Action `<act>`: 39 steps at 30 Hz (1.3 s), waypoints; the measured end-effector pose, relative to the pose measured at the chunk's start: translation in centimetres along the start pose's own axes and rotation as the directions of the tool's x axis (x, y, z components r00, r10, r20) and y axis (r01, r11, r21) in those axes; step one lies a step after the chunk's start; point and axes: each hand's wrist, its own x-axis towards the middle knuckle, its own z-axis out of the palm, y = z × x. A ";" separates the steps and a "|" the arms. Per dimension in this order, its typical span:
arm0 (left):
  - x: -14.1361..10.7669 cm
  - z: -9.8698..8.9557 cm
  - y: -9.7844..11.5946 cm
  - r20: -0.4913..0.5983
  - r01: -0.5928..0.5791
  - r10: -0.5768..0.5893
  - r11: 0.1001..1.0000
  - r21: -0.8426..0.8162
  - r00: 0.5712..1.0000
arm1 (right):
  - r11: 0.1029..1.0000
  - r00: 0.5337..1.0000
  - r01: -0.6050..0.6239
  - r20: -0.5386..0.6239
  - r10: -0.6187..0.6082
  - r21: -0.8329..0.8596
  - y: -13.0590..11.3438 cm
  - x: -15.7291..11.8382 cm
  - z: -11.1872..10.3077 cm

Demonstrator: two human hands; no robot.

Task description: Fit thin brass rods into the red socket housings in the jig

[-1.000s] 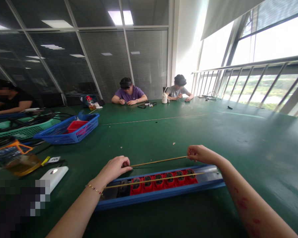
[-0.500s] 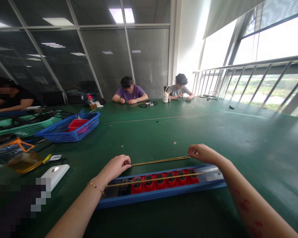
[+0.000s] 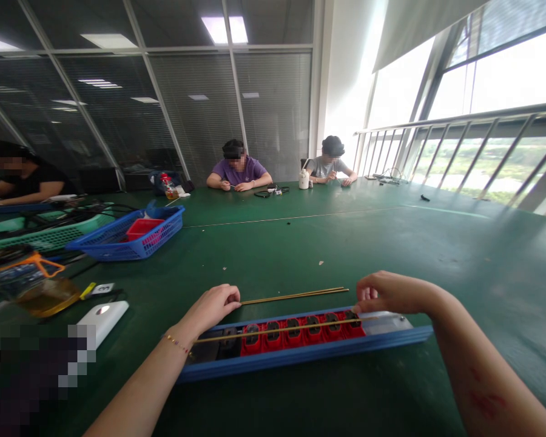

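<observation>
A long blue tray (image 3: pixel 309 358) lies across the table in front of me, with a row of red sockets (image 3: pixel 293 332) inside. One thin brass-coloured rod (image 3: pixel 273 331) rests lengthwise over the sockets. Beyond the tray, thin rods (image 3: pixel 295 296) lie side by side on the green table. My left hand (image 3: pixel 219 302) pinches their left end. Curled over the tray's right part is my right hand (image 3: pixel 377 292), its fingertips beside the last red socket and the single rod; whether they grip anything is hidden.
At the left are a blue basket (image 3: pixel 131 243) with a red box, a green basket (image 3: pixel 77 226), a jar of amber liquid (image 3: pixel 48 296) and a white device (image 3: pixel 101 320). People sit at the table's far side and far left.
My right hand has left the right end of the rods behind the tray and moved right and nearer, over the tray's right part. My left hand has stayed in place.
</observation>
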 end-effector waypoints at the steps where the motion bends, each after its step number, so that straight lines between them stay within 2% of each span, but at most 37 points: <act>1: 0.0 0.0 0.0 -0.002 -0.002 0.002 1.000 0.002 1.000 | 1.000 1.000 0.004 0.026 -0.004 0.005 0.0 0.0 0.1; 5: 0.1 0.2 -0.2 -0.012 -0.010 0.010 1.000 0.003 1.000 | 0.997 0.983 -0.037 0.181 0.024 0.066 -0.1 0.4 0.7; 8: 0.1 0.3 -0.3 -0.011 -0.007 0.007 1.000 -0.003 1.000 | 0.996 0.983 -0.041 0.183 0.026 0.080 -0.3 0.6 0.8; 11: 0.1 0.3 -0.4 -0.015 -0.015 0.015 1.000 -0.010 1.000 | 0.993 0.993 0.078 0.080 -0.086 0.093 -0.8 0.3 0.2; 14: 0.1 0.3 -0.4 -0.021 -0.025 0.024 1.000 -0.017 0.999 | 0.967 0.979 0.200 -0.061 -0.192 0.157 -1.4 -0.2 -0.8; 18: 0.2 0.3 -0.5 -0.005 -0.028 0.028 0.999 -0.030 1.000 | 0.963 0.934 0.189 -0.339 -0.115 0.192 -1.1 -1.2 -2.1; 20: 0.2 0.4 -0.6 -0.009 -0.042 0.042 0.998 -0.039 0.999 | 0.970 0.917 0.138 -0.397 -0.048 0.202 -0.4 -1.9 -2.5; 24: 0.3 0.6 -0.8 -0.020 -0.039 0.038 0.998 -0.041 0.999 | 0.978 0.922 0.055 -0.387 0.028 0.200 1.0 -3.0 -2.8; 28: 0.4 0.6 -0.9 -0.023 -0.041 0.040 0.999 -0.032 0.999 | 0.991 0.946 0.034 -0.325 0.011 0.132 1.6 -2.5 -2.5; 34: 0.4 0.5 -0.6 -0.050 -0.040 0.040 0.999 0.002 0.998 | 1.000 0.966 -0.002 -0.258 -0.006 -0.031 1.8 0.0 -0.8; 39: 0.2 0.4 -0.4 0.003 -0.017 0.017 1.000 -0.016 1.000 | 0.992 0.963 -0.015 -0.268 -0.020 -0.125 1.9 3.0 1.5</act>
